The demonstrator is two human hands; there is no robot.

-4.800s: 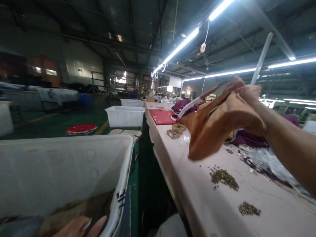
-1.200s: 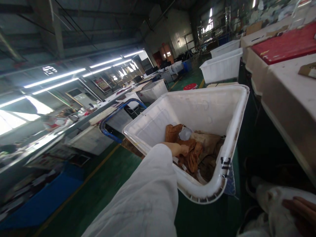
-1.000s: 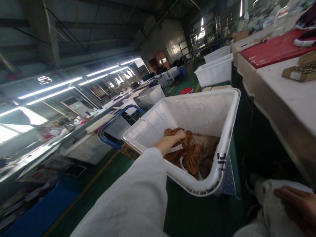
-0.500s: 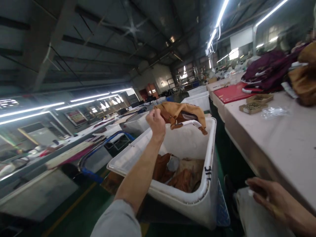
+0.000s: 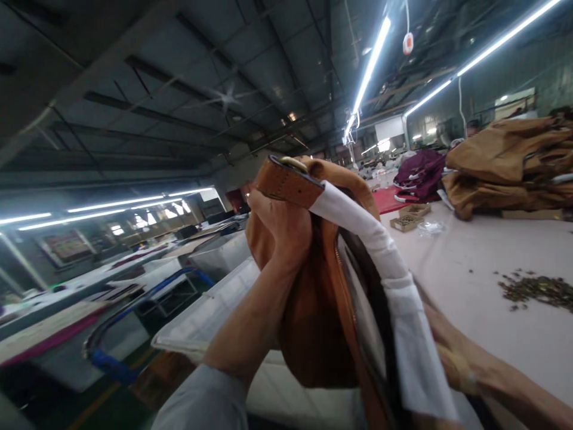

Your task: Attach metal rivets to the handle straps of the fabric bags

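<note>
A tan bag (image 5: 313,322) with a zipped opening hangs upright in the middle of the view, over the white bin (image 5: 215,304). My left hand (image 5: 284,224) is closed on its upper part, just under a leather strap tab with a metal ring. A strap wrapped in white material (image 5: 385,263) arches from the tab down the bag's right side. Behind that strap, at the lower right, is my right hand (image 5: 447,358); its fingers are hidden by the strap and bag.
On the right, a pale table (image 5: 465,263) holds a pile of tan bags (image 5: 514,161), purple bags (image 5: 421,170), small boxes (image 5: 405,222) and scattered small metal parts (image 5: 537,289). A blue-railed cart (image 5: 107,364) stands left of the bin.
The tan bag has come up and closer in my left hand, covering much of the bin. My right hand has moved from the lower right to behind the strap. The view has shifted towards the table.
</note>
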